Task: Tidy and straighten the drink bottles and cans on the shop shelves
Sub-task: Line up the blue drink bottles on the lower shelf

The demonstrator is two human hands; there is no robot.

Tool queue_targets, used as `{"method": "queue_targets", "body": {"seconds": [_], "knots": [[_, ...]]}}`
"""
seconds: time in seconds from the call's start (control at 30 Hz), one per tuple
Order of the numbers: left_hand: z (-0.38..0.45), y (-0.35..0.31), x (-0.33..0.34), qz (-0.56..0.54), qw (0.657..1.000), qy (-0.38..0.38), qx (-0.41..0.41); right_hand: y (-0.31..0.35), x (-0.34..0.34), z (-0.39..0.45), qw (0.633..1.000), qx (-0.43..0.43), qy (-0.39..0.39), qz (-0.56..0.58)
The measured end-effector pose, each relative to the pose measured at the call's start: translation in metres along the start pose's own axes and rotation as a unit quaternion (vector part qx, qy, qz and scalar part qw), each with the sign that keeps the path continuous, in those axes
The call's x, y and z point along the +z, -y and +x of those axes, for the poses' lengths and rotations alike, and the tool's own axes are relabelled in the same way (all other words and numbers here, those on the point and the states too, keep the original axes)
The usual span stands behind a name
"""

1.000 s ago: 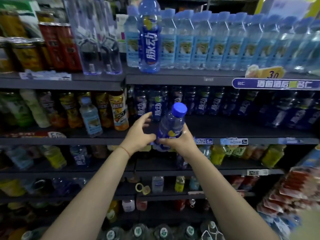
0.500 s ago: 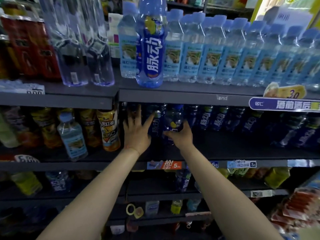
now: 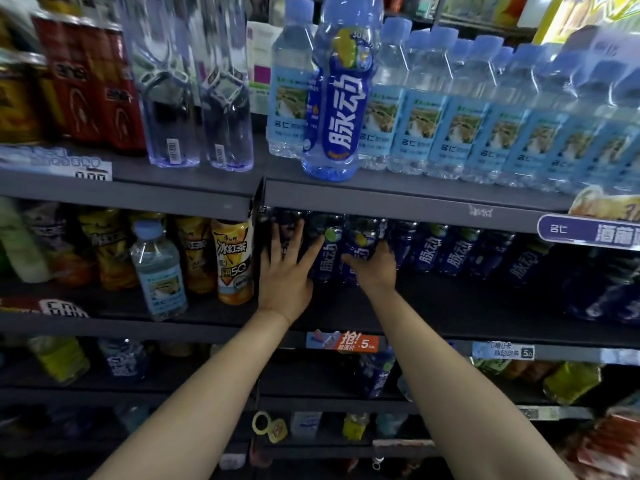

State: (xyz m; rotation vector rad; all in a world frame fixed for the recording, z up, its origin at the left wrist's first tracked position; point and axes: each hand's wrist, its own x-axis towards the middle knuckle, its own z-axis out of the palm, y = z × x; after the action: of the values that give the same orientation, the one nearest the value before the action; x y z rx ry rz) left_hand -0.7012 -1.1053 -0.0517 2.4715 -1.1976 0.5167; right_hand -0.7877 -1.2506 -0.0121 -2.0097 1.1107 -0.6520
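A row of dark blue drink bottles point(image 3: 457, 252) stands deep on the second shelf point(image 3: 450, 320). My right hand point(image 3: 374, 268) grips one blue bottle point(image 3: 360, 242) near the row's left end, upright among the others. My left hand point(image 3: 284, 271) lies flat with fingers spread, touching the leftmost blue bottles point(image 3: 327, 258). One tall blue bottle point(image 3: 341, 98) of the same brand stands on the upper shelf's front edge, in front of the pale water bottles point(image 3: 485, 129). A single water bottle point(image 3: 159, 271) stands among the yellow tea bottles point(image 3: 233, 261) to the left.
Red cans point(image 3: 90, 84) and clear bottles point(image 3: 169, 98) fill the upper shelf's left half. Price tags point(image 3: 346, 341) hang on the shelf rail. Lower shelves hold more mixed bottles point(image 3: 571, 381). The upper shelf's edge point(image 3: 398, 199) overhangs just above my hands.
One second ago my right hand held the blue bottle out in front of the shelf. It has since gone back into the row, with my left hand spread flat beside it.
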Motion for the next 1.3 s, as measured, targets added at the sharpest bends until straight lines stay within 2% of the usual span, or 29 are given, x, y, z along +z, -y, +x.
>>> {"method": "queue_targets", "body": {"seconds": [0.1, 0.2, 0.3, 0.4, 0.47, 0.53, 0.63, 0.7, 0.8, 0.87, 0.97, 1.07, 1.17, 1.3], "knots": [[0.001, -0.003, -0.003, -0.006, 1.0, 0.007, -0.007, 0.002, -0.009, -0.003, 0.999, 0.002, 0.029, -0.031], [0.0, -0.012, -0.014, -0.007, 0.999, 0.035, -0.02, 0.01, -0.019, -0.01, 0.994, 0.018, 0.09, -0.058], [-0.001, -0.022, -0.036, -0.031, 0.998, 0.036, -0.036, 0.023, -0.023, -0.025, 0.996, 0.019, 0.072, -0.049], [-0.007, -0.035, -0.068, -0.123, 0.987, -0.101, -0.017, 0.04, -0.03, -0.046, 0.997, -0.042, 0.052, -0.045], [-0.013, -0.049, -0.093, -0.19, 0.959, -0.208, 0.014, 0.053, -0.038, -0.061, 0.991, -0.102, 0.076, -0.052], [-0.016, -0.061, -0.119, -0.198, 0.938, -0.282, 0.045, 0.065, -0.05, -0.076, 0.984, -0.145, 0.098, -0.038], [-0.013, -0.068, -0.158, -0.172, 0.925, -0.332, 0.06, 0.082, -0.075, -0.1, 0.972, -0.201, 0.124, 0.0], [-0.007, -0.065, -0.181, -0.177, 0.922, -0.342, 0.031, 0.09, -0.092, -0.109, 0.962, -0.244, 0.123, 0.011], [0.004, -0.058, -0.207, -0.234, 0.919, -0.31, -0.059, 0.101, -0.114, -0.116, 0.956, -0.273, 0.092, 0.056], [0.012, -0.056, -0.219, -0.277, 0.923, -0.242, -0.112, 0.109, -0.128, -0.117, 0.956, -0.268, 0.054, 0.107], [0.02, -0.055, -0.228, -0.351, 0.911, -0.147, -0.16, 0.124, -0.138, -0.111, 0.953, -0.268, 0.023, 0.138], [0.028, -0.051, -0.23, -0.407, 0.894, -0.082, -0.166, 0.149, -0.132, -0.099, 0.949, -0.283, 0.043, 0.134], [0.042, -0.046, -0.233, -0.463, 0.871, -0.056, -0.153, 0.172, -0.114, -0.08, 0.951, -0.266, 0.053, 0.151], [0.052, -0.047, -0.236, -0.574, 0.812, -0.046, -0.101, 0.184, -0.096, -0.063, 0.964, -0.227, 0.023, 0.141]]}}
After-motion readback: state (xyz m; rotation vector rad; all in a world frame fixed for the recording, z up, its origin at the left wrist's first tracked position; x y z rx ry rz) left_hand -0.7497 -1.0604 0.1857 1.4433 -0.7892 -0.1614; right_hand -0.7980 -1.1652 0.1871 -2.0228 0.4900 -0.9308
